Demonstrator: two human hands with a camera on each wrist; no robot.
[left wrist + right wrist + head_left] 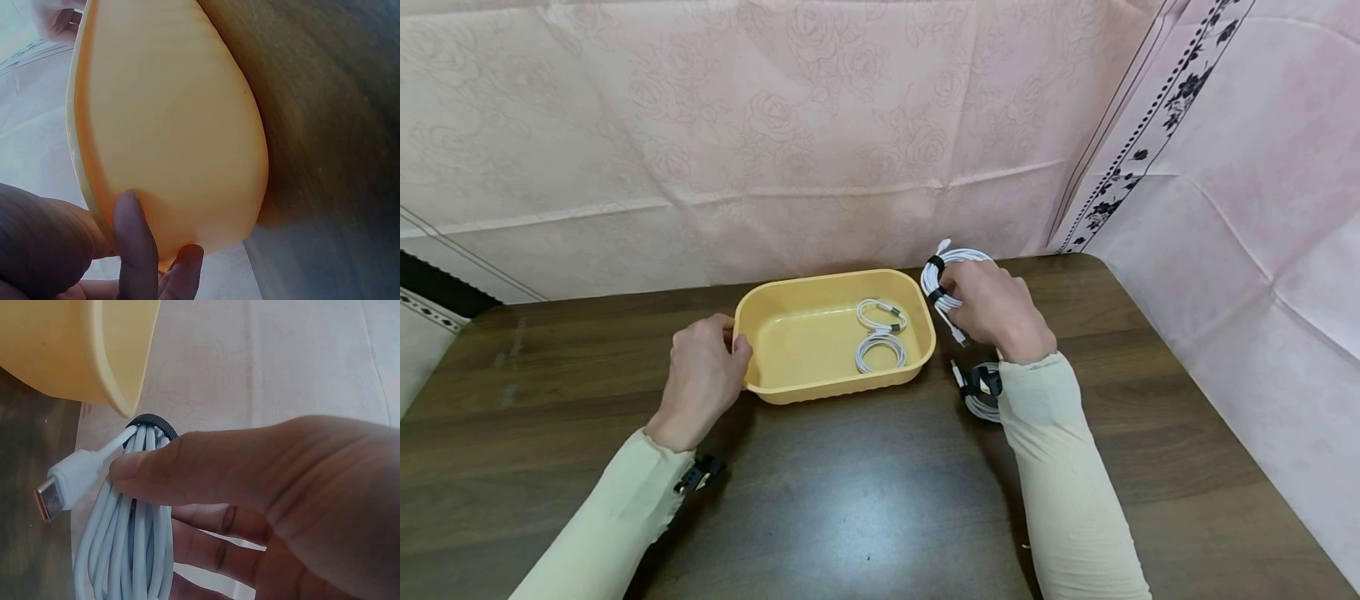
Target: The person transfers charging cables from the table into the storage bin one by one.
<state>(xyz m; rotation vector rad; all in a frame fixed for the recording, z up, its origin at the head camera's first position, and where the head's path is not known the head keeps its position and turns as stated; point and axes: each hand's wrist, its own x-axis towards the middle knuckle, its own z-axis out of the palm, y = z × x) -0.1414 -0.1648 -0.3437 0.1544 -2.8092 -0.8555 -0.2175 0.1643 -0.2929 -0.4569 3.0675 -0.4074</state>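
Coiled white cable (pixel 951 271), pinched in the right hand (pixel 992 310) beside the yellow tub (pixel 835 283), likely goes in next with 2 others; left hand (pixel 700 375) grips the tub's rim.

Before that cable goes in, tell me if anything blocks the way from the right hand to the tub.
Nothing visible does. The right hand holds the coiled cable just beside the tub, whose top is open; two cables lie at its right end, the left part bare.
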